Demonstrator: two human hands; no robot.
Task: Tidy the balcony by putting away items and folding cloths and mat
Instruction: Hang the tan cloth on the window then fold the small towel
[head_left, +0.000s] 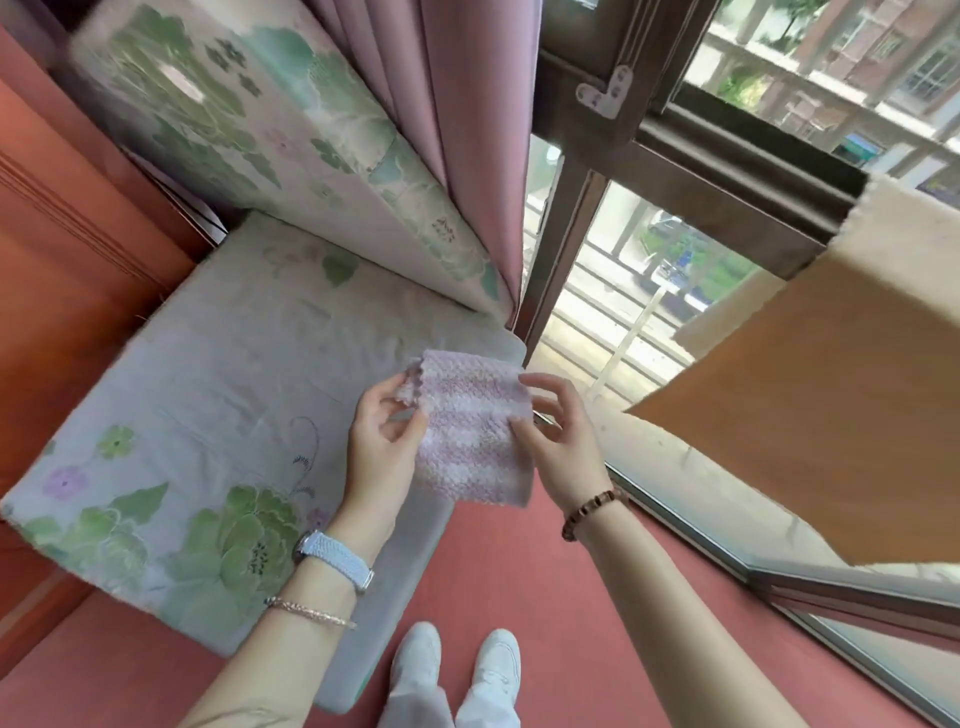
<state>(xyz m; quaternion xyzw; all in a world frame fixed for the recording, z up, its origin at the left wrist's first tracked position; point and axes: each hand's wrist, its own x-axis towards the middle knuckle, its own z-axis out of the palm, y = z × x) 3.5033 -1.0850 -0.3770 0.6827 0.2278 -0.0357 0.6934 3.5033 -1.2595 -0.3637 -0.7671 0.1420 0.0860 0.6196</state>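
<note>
A small fluffy cloth (470, 431) with pink and white stripes hangs in the air in front of me, folded into a rough square. My left hand (382, 441) pinches its left edge near the upper corner. My right hand (558, 441) grips its right edge with thumb and fingers. Below and to the left lies a floral mat (208, 395) with green and purple flowers, flat on the red floor. A second floral cushion (270, 140) leans upright behind it.
A pink curtain (457, 130) hangs beside the brown window frame (691, 161). A tan cloth (831, 395) hangs at the right over the window sill. A wooden cabinet (62, 270) borders the left. My white shoes (457, 660) stand on the red floor.
</note>
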